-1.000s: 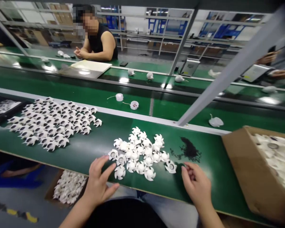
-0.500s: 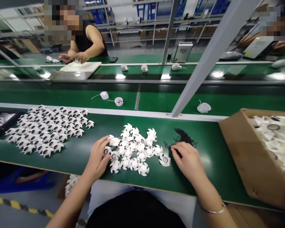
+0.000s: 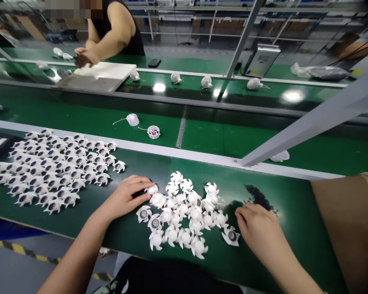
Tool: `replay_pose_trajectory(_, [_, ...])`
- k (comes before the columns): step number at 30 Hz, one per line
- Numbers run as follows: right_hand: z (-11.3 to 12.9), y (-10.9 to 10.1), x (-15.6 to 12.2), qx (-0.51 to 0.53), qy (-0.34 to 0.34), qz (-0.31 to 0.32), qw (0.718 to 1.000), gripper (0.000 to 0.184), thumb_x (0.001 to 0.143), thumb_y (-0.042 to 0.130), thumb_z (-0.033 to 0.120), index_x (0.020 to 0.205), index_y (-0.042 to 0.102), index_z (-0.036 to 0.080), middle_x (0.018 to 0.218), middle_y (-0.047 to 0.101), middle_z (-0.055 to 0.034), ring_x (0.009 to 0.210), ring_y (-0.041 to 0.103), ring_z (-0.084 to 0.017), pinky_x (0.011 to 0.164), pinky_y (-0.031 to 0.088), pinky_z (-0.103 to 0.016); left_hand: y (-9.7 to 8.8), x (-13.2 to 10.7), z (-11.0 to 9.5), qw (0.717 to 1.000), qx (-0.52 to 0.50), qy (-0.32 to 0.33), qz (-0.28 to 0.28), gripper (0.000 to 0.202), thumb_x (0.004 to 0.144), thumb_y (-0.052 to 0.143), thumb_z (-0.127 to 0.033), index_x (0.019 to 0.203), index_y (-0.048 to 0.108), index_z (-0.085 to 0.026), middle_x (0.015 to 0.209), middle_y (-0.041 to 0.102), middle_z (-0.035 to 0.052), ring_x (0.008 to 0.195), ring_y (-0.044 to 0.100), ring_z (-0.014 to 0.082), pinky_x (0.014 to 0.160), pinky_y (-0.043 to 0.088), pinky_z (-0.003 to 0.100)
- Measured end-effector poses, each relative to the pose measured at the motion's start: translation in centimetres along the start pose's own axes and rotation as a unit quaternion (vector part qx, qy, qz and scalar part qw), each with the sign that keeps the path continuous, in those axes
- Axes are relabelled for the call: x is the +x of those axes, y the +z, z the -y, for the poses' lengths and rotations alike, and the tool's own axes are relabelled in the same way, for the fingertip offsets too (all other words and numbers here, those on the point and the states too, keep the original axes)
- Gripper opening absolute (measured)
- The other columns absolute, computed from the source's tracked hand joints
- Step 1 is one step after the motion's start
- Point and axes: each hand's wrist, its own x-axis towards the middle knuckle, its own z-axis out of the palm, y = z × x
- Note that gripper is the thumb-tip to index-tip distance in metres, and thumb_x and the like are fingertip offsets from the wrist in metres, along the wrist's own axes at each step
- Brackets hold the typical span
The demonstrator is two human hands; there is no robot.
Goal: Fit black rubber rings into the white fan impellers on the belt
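My left hand (image 3: 129,196) has its thumb and fingers closed on a small white fan wheel (image 3: 152,189) at the upper left of a loose heap. In that heap of white fan wheels (image 3: 184,210), most show smooth round hubs, while a few along the edges show dark ring-shaped centres. My right hand (image 3: 259,228) hovers just in front of a scatter of tiny black parts (image 3: 259,198), fingers pinched together. Whatever may be between those fingertips is hidden. Near that hand, a single fan wheel (image 3: 231,236) lies with its dark centre up.
Rows of fan wheels (image 3: 58,163) cover the bench at left. A cardboard box (image 3: 340,220) stands at right, beneath a slanted grey post (image 3: 313,118). White round housings (image 3: 153,132) with wires sit on the green belt. Across it, another person (image 3: 116,28) works at a white board.
The view has shifted, with the bench appearing lower. My left hand has closed on a fan wheel at the heap's upper left. My right hand has drawn slightly back from the black parts.
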Motion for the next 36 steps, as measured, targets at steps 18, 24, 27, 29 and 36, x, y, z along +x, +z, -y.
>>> replay_pose_trajectory(18, [-0.5, -2.0, 5.4, 0.141, -0.019, -0.001, 0.990, 0.018, 0.091, 0.044, 0.029, 0.079, 0.056, 0.023, 0.077, 0.063, -0.0057, 0.067, 0.060, -0.021, 0.060, 0.046, -0.033, -1.5, 9.5, 0.2, 0.998, 0.042, -0.050, -0.022, 0.043, 0.098, 0.041, -0.044, 0.077, 0.067, -0.019, 0.077, 0.065, 0.0029, 0.072, 0.057, 0.0164, 0.063, 0.036, 0.028])
replay_pose_trajectory(24, [6.5, -3.4, 14.2, 0.308, -0.105, 0.030, 0.945, 0.014, 0.090, 0.050, 0.024, 0.080, 0.060, 0.022, 0.077, 0.063, -0.0024, 0.072, 0.059, -0.017, 0.065, 0.046, -0.028, -2.1, 9.1, 1.6, 0.994, -0.100, 0.037, -0.012, 0.065, 0.069, 0.079, -0.055, 0.126, 0.063, -0.028, 0.105, 0.068, 0.0009, 0.082, 0.059, 0.0143, 0.072, 0.043, 0.024])
replay_pose_trajectory(27, [10.2, -2.2, 17.7, 0.332, -0.183, 0.049, 0.924, 0.012, 0.088, 0.053, 0.020, 0.080, 0.062, 0.020, 0.080, 0.063, -0.0024, 0.076, 0.059, -0.016, 0.070, 0.045, -0.027, -1.7, 8.9, 2.1, 0.992, -0.083, 0.089, -0.018, 0.051, 0.073, 0.078, -0.049, 0.120, 0.068, -0.028, 0.111, 0.069, 0.0004, 0.098, 0.062, 0.0169, 0.081, 0.043, 0.023])
replay_pose_trajectory(29, [12.0, -1.2, 19.0, 0.321, -0.226, 0.058, 0.918, 0.011, 0.088, 0.054, 0.018, 0.081, 0.062, 0.019, 0.082, 0.063, -0.0032, 0.079, 0.059, -0.016, 0.074, 0.046, -0.027, -1.3, 9.1, 2.5, 0.991, -0.082, 0.099, -0.027, 0.036, 0.078, 0.075, -0.042, 0.111, 0.073, -0.028, 0.107, 0.070, -0.0013, 0.098, 0.064, 0.0155, 0.081, 0.042, 0.022])
replay_pose_trajectory(36, [13.9, 0.4, 19.6, 0.095, -0.283, 0.010, 0.954, 0.012, 0.090, 0.054, 0.017, 0.083, 0.063, 0.016, 0.082, 0.062, -0.0063, 0.077, 0.057, -0.019, 0.072, 0.041, -0.031, -0.8, 9.7, 3.4, 0.991, -0.091, 0.089, -0.051, 0.027, 0.073, 0.076, -0.037, 0.099, 0.076, -0.029, 0.095, 0.071, -0.0057, 0.078, 0.060, 0.0107, 0.065, 0.038, 0.022])
